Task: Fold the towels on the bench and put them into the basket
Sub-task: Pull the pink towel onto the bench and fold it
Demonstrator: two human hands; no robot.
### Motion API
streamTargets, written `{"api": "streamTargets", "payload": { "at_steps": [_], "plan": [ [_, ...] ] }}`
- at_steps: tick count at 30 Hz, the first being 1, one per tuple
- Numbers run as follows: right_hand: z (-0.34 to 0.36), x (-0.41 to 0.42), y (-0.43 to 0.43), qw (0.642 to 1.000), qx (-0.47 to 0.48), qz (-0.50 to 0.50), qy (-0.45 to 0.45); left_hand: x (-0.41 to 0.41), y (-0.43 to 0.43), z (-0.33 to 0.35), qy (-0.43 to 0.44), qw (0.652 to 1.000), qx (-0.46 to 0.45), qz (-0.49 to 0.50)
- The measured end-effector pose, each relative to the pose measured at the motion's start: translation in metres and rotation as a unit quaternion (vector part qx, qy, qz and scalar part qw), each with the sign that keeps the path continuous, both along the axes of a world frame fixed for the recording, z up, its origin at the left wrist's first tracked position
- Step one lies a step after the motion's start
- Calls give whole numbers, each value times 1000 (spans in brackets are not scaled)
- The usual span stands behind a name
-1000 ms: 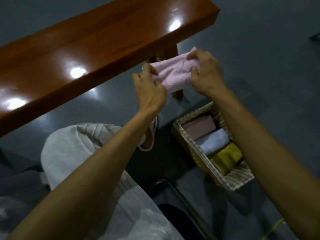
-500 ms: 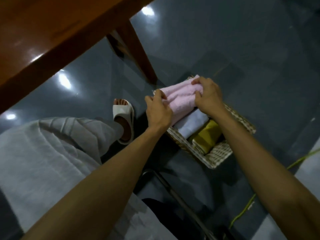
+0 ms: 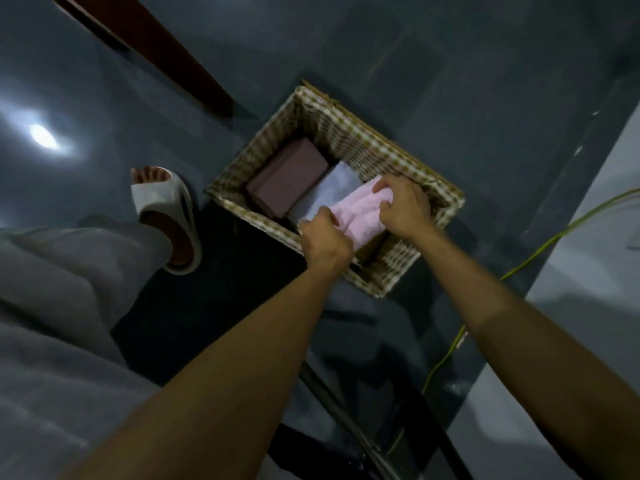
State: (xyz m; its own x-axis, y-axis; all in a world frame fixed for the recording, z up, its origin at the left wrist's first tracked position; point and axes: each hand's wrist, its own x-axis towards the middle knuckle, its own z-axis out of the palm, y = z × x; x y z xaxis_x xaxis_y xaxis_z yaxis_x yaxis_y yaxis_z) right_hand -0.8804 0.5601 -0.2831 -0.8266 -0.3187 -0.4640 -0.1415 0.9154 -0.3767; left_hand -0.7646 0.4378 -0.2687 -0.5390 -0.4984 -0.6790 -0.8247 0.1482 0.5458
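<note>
The pink towel [image 3: 358, 216] is now down in the wicker basket [image 3: 367, 135], at its 4 o'clock end, no longer above it. Our left hand [image 3: 325, 242] and right hand [image 3: 405, 206] clamp fingers on its ends. It is soft and light and likely unfolds unless we hold it there.

head-worn view looks steeply down, close over the basket [image 3: 398, 157] on the floor [image 3: 485, 81].

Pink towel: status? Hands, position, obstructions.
Folded pink towel gripped by left hand and right hand. Low inside basket, beside white towel and maroon towel. No obstruction visible; space under it hidden.
</note>
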Motion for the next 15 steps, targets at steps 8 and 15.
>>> {"api": "streamTargets", "payload": {
  "at_steps": [8, 15],
  "plan": [
    [-28, -3, 21, 999, 43, -18, -2, -9, 34, -24, -21, 999, 32, 11],
    [-43, -6, 20, 999, 35, -19, 30, -6, 55, -36, -24, 992, 105, -68]
  ]
}}
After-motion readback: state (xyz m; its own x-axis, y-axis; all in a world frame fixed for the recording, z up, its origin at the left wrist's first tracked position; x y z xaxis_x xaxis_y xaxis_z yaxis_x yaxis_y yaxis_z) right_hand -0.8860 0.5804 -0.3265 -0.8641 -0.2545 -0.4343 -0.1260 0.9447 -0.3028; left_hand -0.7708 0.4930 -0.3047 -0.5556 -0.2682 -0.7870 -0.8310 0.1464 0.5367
